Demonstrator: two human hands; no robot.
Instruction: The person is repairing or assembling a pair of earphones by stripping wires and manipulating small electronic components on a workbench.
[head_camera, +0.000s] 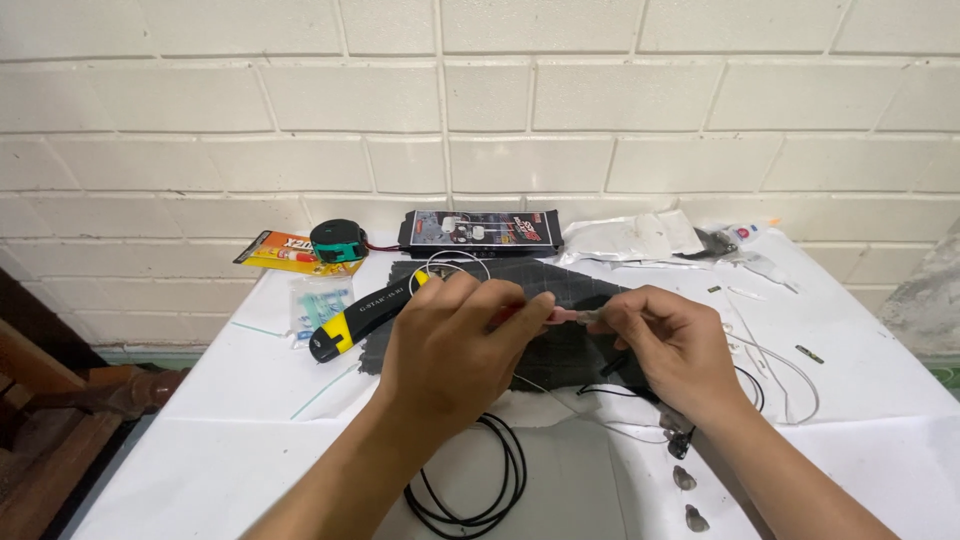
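A: What's between the two hands?

B: A slim red tool (545, 314), pen-like, held just above the dark mat (560, 350). Its long axis runs left to right, nearly level, tip toward the right hand (672, 340).

A: Who has it?

B: The left hand (455, 345). Its fingers (520, 305) are clenched round the red handle. The right hand's fingers (615, 318) are pinched on something small at the tool's tip; too small to tell what, perhaps a wire end. So the tip lies straight left of the right fingertips, touching or nearly so.

A: And around the mat?

B: Left of the mat, a yellow-and-black utility knife (355, 318), lying slantwise. Behind the mat, a black blister pack (480, 230); behind and left of it, a tape measure (338, 240) and an orange glue card (280, 250). In front of the mat, a coil of black cable (475, 490). Right of the mat, thin white wire (790, 375), and small earbud tips (685, 480) in front of that. All on a white worktop (200, 460).
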